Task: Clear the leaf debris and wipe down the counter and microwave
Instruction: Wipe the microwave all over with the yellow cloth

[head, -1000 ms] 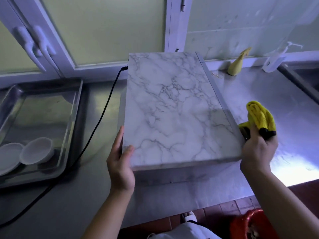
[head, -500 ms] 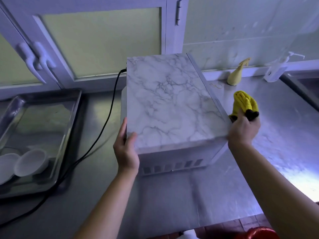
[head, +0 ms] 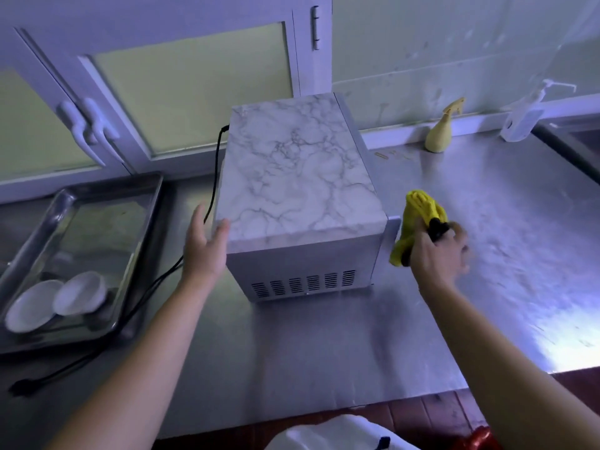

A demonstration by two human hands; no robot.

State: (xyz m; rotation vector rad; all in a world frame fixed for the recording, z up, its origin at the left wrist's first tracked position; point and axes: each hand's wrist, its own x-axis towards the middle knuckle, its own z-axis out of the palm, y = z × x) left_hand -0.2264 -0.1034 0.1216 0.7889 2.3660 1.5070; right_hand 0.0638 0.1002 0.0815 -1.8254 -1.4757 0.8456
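Marble-patterned white box microwave (head: pixel 298 190) stands by the back edge of the steel desk (head: pixel 487 254). Left hand (head: pixel 204 251) lies open beside it; right hand (head: pixel 438 258) grips a bunched yellow cloth (head: pixel 418 219). No leaves visible; wiping likely unfinished.

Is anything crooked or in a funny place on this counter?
Yes. The microwave sits crooked on the counter, turned so its vented side faces the front edge, not square to the wall. Its black cord trails loose across the counter beside the metal tray.

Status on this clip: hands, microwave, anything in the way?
Left hand open at microwave corner. Right hand grips yellow cloth beside it. Cord trails left.
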